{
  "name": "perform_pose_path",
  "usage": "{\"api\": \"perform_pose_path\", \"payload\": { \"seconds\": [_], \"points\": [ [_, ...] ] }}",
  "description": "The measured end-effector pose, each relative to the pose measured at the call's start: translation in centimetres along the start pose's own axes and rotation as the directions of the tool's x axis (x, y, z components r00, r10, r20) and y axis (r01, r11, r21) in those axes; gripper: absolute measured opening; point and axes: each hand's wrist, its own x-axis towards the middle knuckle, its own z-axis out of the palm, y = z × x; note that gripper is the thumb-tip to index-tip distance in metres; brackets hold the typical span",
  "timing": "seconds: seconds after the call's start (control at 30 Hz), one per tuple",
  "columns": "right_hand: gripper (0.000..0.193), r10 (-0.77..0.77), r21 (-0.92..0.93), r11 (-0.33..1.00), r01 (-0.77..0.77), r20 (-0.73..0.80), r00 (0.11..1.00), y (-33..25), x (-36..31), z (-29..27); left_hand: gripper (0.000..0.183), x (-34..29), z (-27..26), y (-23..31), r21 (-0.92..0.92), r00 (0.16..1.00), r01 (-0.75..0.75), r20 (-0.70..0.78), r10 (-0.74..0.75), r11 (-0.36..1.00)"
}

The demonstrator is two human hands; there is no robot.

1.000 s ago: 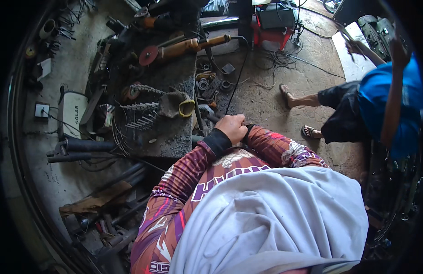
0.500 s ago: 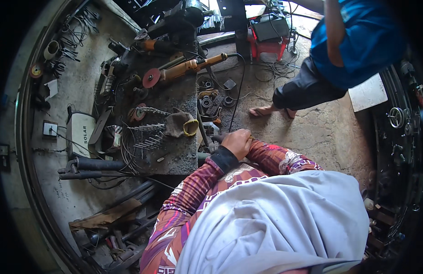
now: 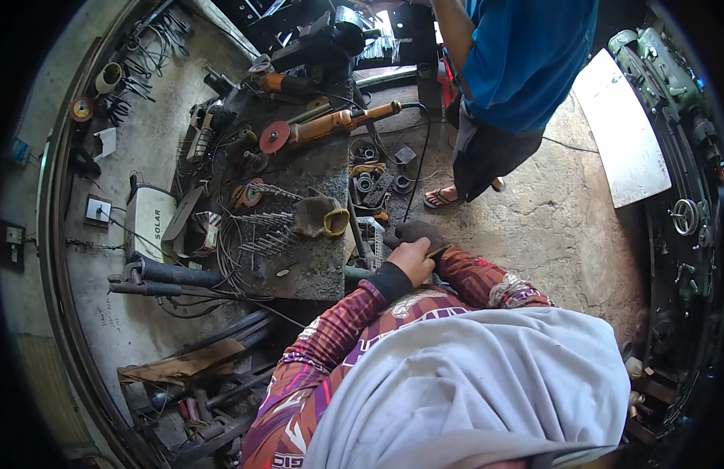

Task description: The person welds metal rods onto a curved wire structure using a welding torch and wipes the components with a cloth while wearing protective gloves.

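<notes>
At centre, the left hand [image 3: 413,262] pinches a likely soft glove [image 3: 423,236] by its cuff [image 3: 438,252], the surest hold; I cannot tell the right hand's [image 3: 413,231] grip.

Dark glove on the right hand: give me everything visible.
The dark glove is plain grey-brown with a narrow yellowish edge at the wrist. It looks like fabric, though the weave is too small to make out. It is worn on the right hand, just right of the bench. The right sleeve meets its cuff, where the bare left hand appears to pinch it. Its separate fingers are hard to tell apart.
</notes>
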Motion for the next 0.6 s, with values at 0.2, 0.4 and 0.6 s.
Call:
{"api": "perform_pose_path", "payload": {
  "seconds": [0.2,0.4,0.6],
  "points": [
    [0.054,-0.212,-0.038,0.976,0.214,0.044,0.976,3.6,-0.7,2.3,0.025,-0.2,0.8,-1.1,-0.011,0.999,-0.035,-0.014,0.035,0.999],
    [0.051,-0.128,-0.094,0.986,0.137,0.096,0.987,2.7,-1.6,1.5,0.031,-1.8,-3.1,-2.6,-0.01,0.91,-0.055,-0.411,0.046,0.998],
    [0.05,0.282,0.19,0.901,-0.39,0.427,0.859,-0.8,-2.5,-0.9,0.044,-2.6,-9.8,-7.4,0.434,0.633,0.403,-0.768,0.097,0.805]
  ]
}}
